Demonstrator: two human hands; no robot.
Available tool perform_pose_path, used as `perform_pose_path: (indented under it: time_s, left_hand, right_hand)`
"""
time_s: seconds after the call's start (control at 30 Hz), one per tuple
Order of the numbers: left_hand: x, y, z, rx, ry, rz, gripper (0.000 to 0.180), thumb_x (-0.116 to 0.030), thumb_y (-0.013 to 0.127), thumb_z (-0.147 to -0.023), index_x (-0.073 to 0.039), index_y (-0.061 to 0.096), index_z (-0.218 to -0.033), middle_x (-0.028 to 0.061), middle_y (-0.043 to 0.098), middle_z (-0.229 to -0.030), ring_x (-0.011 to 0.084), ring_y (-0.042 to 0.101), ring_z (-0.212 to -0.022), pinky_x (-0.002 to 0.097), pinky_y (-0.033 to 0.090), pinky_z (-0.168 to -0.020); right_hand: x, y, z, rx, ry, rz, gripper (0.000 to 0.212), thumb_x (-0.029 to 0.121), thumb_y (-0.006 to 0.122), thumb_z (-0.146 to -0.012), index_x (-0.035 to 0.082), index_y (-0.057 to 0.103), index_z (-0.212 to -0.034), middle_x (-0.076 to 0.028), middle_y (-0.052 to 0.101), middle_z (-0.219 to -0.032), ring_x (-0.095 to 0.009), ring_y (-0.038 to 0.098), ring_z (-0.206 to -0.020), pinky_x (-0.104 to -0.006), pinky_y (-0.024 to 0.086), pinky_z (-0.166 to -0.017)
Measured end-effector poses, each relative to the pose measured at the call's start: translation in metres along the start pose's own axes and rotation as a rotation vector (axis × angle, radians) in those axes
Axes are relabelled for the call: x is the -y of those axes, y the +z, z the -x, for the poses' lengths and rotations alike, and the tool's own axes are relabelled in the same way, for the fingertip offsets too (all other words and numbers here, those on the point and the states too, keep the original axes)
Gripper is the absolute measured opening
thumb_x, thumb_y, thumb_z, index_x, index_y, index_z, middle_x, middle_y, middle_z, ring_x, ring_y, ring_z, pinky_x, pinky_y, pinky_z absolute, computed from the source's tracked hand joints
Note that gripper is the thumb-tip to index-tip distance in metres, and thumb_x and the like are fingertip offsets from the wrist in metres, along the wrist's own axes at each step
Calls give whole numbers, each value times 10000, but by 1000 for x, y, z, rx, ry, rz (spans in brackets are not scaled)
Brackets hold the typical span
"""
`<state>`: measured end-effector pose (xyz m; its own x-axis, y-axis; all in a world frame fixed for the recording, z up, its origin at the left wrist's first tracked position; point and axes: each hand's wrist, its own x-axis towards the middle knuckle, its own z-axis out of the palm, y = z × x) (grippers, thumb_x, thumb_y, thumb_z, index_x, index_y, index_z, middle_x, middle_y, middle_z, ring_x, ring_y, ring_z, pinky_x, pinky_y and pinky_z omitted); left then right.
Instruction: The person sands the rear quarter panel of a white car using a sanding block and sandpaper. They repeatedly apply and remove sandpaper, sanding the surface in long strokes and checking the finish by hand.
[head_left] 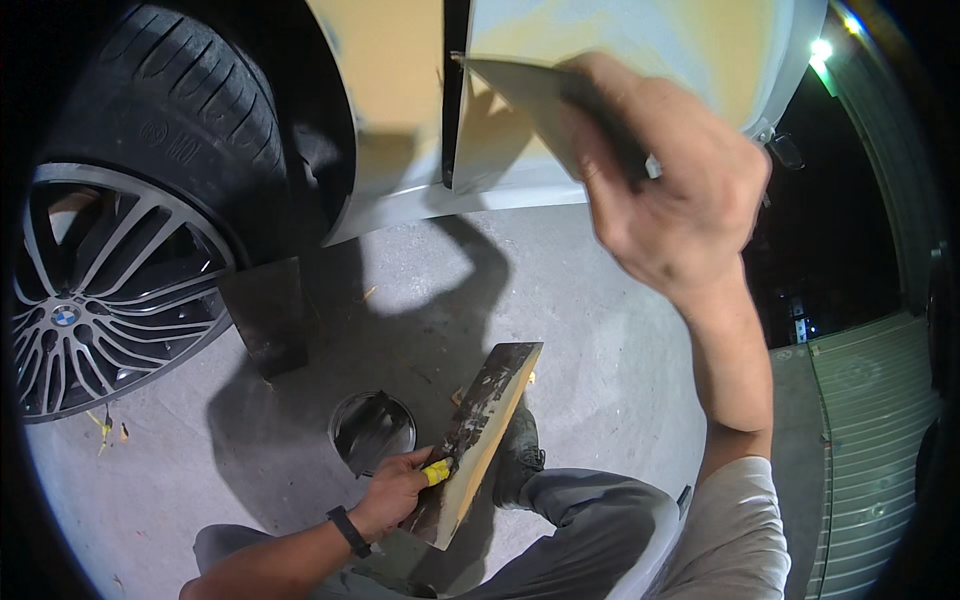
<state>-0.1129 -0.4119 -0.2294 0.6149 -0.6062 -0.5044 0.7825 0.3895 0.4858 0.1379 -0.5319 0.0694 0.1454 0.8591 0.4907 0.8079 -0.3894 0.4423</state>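
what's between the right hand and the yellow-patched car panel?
A thin, flat blade, gripped in the right hand. Head view shows it overlapping the car panel; contact can't be told.

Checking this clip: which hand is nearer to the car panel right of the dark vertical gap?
Right. The right hand is raised in front of the panel, gripping a flat blade; the left hand is well below it, holding a board.
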Motion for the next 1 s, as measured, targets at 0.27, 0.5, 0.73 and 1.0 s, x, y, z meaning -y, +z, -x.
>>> perform_pose_path:
  time_s: [0.27,0.5,0.73,1.0]
  left_hand:
    - [-8,2,7,-24,32,-191,391,-104,618,-1095,73,641,-1443,-11,731,-1192,32,592,-1013,219,485,-921]
    - [-5,3,6,-29,-2,-93,386,-125,612,-1102,64,652,-1436,-7,731,-1175,31,596,-989,218,488,-912]
    - [3,-2,-4,-11,6,-55,407,-112,606,-1100,61,628,-1469,12,734,-1212,40,611,-1018,220,491,-934]
    - [5,-4,-2,-13,23,-69,408,-105,603,-1100,57,625,-1474,13,730,-1250,41,605,-1049,211,484,-954]
  right_hand:
    - [6,78,75,171,192,-139,243,3,778,-848,73,743,-1078,-63,634,-706,-262,653,-651,-409,514,-557]
    - [-4,56,64,70,182,-231,213,82,825,-888,61,786,-1096,-84,744,-801,-236,717,-687,-366,564,-601]
    - [-27,-12,-10,-43,-65,-99,294,130,846,-932,44,811,-1211,-111,824,-972,-174,783,-790,-280,635,-707]
    - [-7,9,-2,43,-4,-77,271,76,824,-919,9,796,-1180,-97,800,-876,-166,763,-716,-267,608,-638]
